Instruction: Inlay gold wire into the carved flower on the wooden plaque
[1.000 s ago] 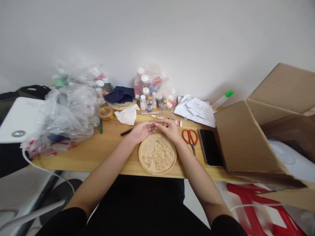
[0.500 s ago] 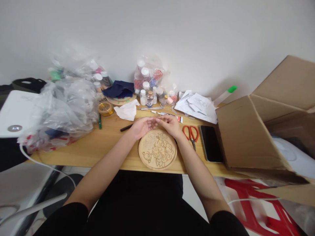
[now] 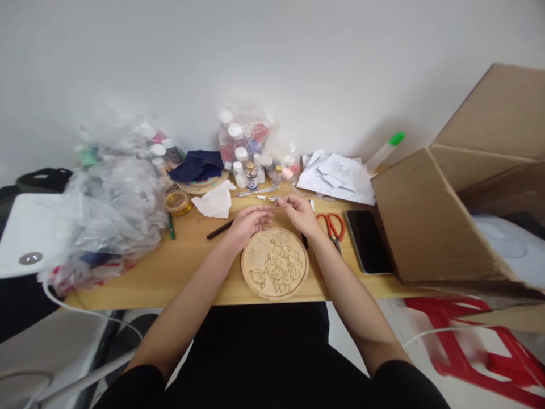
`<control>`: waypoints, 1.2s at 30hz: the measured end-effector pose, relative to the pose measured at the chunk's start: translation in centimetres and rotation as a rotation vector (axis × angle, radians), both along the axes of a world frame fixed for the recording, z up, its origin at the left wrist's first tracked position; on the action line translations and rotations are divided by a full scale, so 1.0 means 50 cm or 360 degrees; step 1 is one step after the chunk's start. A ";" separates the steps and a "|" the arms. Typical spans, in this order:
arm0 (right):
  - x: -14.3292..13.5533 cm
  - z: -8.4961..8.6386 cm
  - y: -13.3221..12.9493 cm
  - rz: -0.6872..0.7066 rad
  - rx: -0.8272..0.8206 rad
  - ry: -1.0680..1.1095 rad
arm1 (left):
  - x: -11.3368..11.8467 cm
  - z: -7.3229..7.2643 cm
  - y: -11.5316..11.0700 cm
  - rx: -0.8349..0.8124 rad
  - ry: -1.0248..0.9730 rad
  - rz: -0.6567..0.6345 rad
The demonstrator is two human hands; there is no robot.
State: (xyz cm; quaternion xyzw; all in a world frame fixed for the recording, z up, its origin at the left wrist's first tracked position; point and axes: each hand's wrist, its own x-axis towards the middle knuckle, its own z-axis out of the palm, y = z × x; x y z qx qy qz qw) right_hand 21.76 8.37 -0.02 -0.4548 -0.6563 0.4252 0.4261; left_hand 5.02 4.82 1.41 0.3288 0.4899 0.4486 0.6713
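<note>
A round wooden board (image 3: 275, 264) lies near the table's front edge, with a flower outlined on it in raised gold-coloured lines. Just beyond its far rim, my left hand (image 3: 250, 224) has its fingers bent and drawn together. Whatever it may pinch is too small to make out. My right hand (image 3: 298, 215) is closed, thumb against forefinger, on a thin gold-coloured wire (image 3: 269, 201) that shows as a small loop between the two hands. A glue tube (image 3: 264, 197) lies behind them, partly covered by my right hand.
Red-handled scissors (image 3: 336, 227) and a phone (image 3: 368, 241) lie right of the board, beside an open cardboard box (image 3: 409, 216). Small bottles (image 3: 251, 177), papers (image 3: 338, 177) and a tissue (image 3: 213, 200) line the back. At left are a gold wire spool (image 3: 177, 202) and plastic bags (image 3: 119, 199).
My left hand has turned from palm-up with fingers stretched to bent fingers. The right hand has lifted slightly away from it. The whole view has shifted a little.
</note>
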 end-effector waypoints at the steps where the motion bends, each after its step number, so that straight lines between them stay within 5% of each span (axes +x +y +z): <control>1: 0.003 -0.002 0.003 0.0010 -0.0005 -0.0019 | 0.000 0.002 0.005 0.0034 0.0063 -0.0014; 16: 0.011 0.007 -0.007 0.0086 0.0135 -0.0610 | -0.021 -0.033 0.019 0.0817 0.0747 -0.0347; 24: 0.018 0.011 -0.007 0.0265 0.0221 -0.0720 | -0.026 -0.043 0.014 0.1048 0.0995 -0.0138; 36: 0.020 0.023 -0.015 0.0338 0.0243 -0.0720 | -0.024 -0.044 0.017 0.1228 0.1247 -0.0343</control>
